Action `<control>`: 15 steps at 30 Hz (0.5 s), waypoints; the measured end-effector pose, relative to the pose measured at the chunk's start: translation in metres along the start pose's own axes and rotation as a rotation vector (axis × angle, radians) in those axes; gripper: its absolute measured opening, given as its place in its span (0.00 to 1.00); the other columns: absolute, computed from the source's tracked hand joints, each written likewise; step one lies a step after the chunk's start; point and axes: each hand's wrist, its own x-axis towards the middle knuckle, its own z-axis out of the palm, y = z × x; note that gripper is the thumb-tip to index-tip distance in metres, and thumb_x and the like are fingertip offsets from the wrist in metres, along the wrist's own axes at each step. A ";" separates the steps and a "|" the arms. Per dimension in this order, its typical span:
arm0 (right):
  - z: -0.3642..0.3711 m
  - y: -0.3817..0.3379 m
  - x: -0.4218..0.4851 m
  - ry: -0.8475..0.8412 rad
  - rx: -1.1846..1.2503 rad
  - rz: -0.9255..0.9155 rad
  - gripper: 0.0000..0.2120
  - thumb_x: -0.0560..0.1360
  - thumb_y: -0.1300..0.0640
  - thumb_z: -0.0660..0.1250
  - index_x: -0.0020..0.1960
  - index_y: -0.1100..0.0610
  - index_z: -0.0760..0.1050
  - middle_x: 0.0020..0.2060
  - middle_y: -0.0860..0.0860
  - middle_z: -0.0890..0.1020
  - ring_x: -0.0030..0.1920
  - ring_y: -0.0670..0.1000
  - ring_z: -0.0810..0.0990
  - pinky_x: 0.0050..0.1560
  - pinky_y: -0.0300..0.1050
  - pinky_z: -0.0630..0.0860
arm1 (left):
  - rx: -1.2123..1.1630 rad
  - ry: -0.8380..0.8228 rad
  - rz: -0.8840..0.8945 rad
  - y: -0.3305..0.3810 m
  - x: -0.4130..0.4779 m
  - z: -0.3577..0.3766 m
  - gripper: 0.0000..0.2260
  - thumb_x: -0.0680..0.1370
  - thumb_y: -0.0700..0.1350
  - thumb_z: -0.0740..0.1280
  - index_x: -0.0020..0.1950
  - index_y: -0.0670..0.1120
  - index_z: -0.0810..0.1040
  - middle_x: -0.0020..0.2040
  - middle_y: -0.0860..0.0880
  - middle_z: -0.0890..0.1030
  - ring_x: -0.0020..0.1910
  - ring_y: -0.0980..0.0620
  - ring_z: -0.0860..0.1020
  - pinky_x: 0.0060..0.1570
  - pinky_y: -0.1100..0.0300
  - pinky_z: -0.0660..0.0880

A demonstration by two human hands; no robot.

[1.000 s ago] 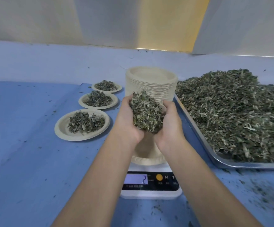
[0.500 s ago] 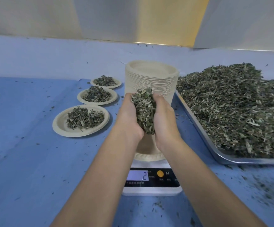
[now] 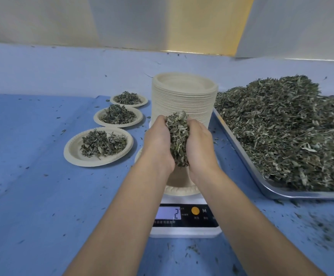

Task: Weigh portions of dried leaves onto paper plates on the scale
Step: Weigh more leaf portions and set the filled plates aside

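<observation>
A clump of dried leaves (image 3: 178, 140) is squeezed between my left hand (image 3: 158, 146) and my right hand (image 3: 200, 148), held above a paper plate (image 3: 180, 189). That plate sits on a white digital scale (image 3: 184, 218) whose display shows 2. My palms face each other, and my hands hide most of the plate. A metal tray (image 3: 239, 148) heaped with dried leaves (image 3: 285, 128) lies to the right.
A tall stack of paper plates (image 3: 184, 96) stands behind the scale. Three filled plates (image 3: 98, 146) (image 3: 118, 116) (image 3: 128, 100) line up on the left of the blue cloth (image 3: 32, 156). Leaf crumbs litter the cloth at right.
My hands have pressed closer together around the leaves and lowered slightly toward the plate. The scale reading stays at 2.
</observation>
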 end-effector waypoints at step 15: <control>0.000 -0.001 -0.004 -0.007 0.040 -0.011 0.13 0.75 0.42 0.64 0.48 0.50 0.78 0.47 0.51 0.84 0.50 0.53 0.82 0.58 0.58 0.76 | 0.088 0.060 0.050 0.004 -0.007 -0.001 0.13 0.78 0.46 0.62 0.60 0.47 0.80 0.56 0.45 0.82 0.55 0.44 0.81 0.57 0.48 0.76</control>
